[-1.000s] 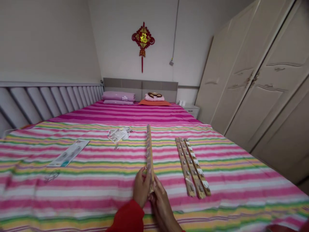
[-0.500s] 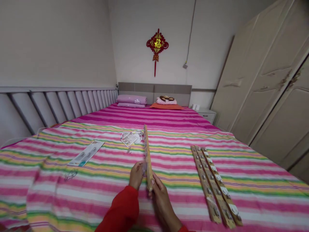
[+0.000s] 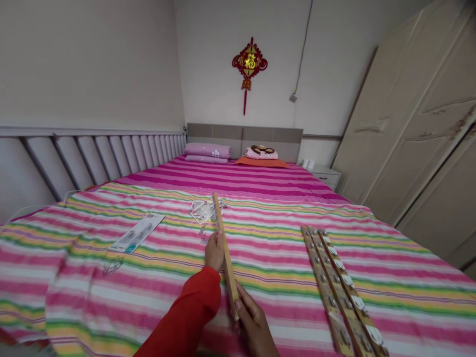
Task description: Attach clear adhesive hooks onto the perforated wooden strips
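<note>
A narrow wooden strip [image 3: 229,276] is held on edge above the striped bedspread, its far end pointing at the headboard. My left hand [image 3: 214,252] is closed against the strip's left side near the middle; the fingertips are partly hidden. At the near end, my right hand [image 3: 254,320] pinches the strip between thumb and fingers. Metal pieces show faintly along the strip's left face. Just beyond my left hand lie small metal pieces [image 3: 203,231] and a pile of clear plastic and white packaging [image 3: 201,212], partly covered by the strip.
Several similar wooden strips [image 3: 327,277] with metal hooks and white discs lie side by side on the right. At left are a packaged card [image 3: 138,233] and a tangle of thin loops [image 3: 112,266]. A bed rail [image 3: 111,153] runs along the left; wardrobes [image 3: 405,134] stand at right.
My left hand has slid farther along the strip, away from me. My right hand and the near end have come closer to me, and the strip leans more to the left.
</note>
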Motion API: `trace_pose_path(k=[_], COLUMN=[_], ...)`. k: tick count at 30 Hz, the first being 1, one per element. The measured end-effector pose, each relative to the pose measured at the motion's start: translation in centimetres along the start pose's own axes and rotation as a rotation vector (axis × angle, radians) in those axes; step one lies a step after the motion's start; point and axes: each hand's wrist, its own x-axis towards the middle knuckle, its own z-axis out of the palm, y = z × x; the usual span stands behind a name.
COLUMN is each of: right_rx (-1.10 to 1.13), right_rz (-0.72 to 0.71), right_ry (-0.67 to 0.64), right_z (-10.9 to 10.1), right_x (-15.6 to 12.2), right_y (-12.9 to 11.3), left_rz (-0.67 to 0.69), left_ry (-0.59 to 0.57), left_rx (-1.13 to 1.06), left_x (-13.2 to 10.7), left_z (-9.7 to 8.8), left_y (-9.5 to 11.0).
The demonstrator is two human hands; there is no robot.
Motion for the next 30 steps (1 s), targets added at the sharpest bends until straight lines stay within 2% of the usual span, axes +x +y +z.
trace_pose_path(k=[3, 7, 10, 14, 19, 23, 30], right_rx=[-0.031, -0.018, -0.014, -0.032, -0.074, -0.026, -0.059], right_rz=[-0.002, -0.007, -0.002, -0.024, -0.040, -0.002, -0.025], right_ry=[-0.009, -0.020, 0.014, 0.078, 0.073, 0.087, 0.156], right_z=[-0.3, -1.3, -2.1, -3.1, -3.2, -3.0, -3.6], right_x=[-0.9, -1.3, -1.4, -1.5, -1.5, -1.7, -3.0], right_y=[-0.4, -0.4, 0.4, 1.9, 2.7, 3.1, 2.8], left_rz=[0.038, 0.026, 0.037, 0.022, 0.022, 0.047, 0.031], left_ry=[0.018, -0.030, -0.034, 0.026, -0.047, 0.004, 0.037], left_rx=[0.040, -0.002, 0.058, 0.124, 0.143, 0.216, 0.191], left_x=[0.0, 0.7, 1.9, 3.4, 2.7, 2.0, 3.9], left_z=[0.3, -0.1, -1.0, -2.1, -1.1, -0.2, -1.5], left_y=[0.3, -0.3, -1.0, -1.4, -1.0, -1.3, -1.7])
